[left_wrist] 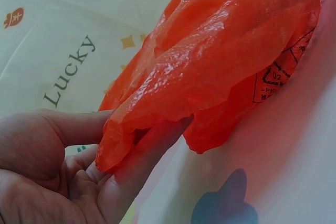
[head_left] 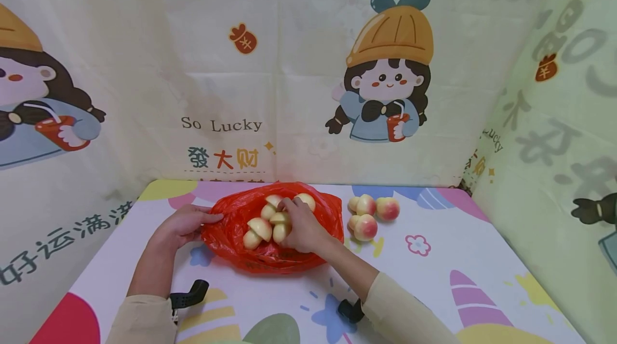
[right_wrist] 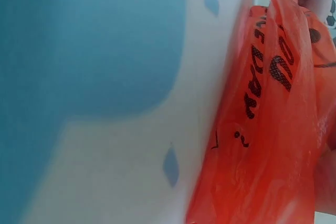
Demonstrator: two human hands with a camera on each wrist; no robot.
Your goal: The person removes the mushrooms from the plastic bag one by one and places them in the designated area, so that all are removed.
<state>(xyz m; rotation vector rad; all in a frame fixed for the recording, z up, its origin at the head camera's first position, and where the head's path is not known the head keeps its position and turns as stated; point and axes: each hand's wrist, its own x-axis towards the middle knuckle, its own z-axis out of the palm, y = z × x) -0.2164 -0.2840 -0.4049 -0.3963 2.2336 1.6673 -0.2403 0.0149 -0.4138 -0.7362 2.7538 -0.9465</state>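
Note:
A red plastic bag (head_left: 231, 255) lies spread on the table with its mouth facing up. Several cream toy mushrooms (head_left: 260, 229) sit inside it. My left hand (head_left: 185, 223) pinches the bag's left edge; in the left wrist view the thumb and a finger (left_wrist: 142, 163) are on either side of the film. Reaching into the bag from the right, my right hand (head_left: 306, 229) has its curled fingers and thumb around a mushroom (head_left: 280, 232) near the middle. In the right wrist view the bag's printed side (right_wrist: 252, 129) covers most of that hand.
Three pink-and-cream rounded pieces (head_left: 365, 227) lie together on the table just right of the bag. The table (head_left: 409, 290) has a colourful printed cover. Printed cloth walls (head_left: 308, 92) stand at the back and both sides.

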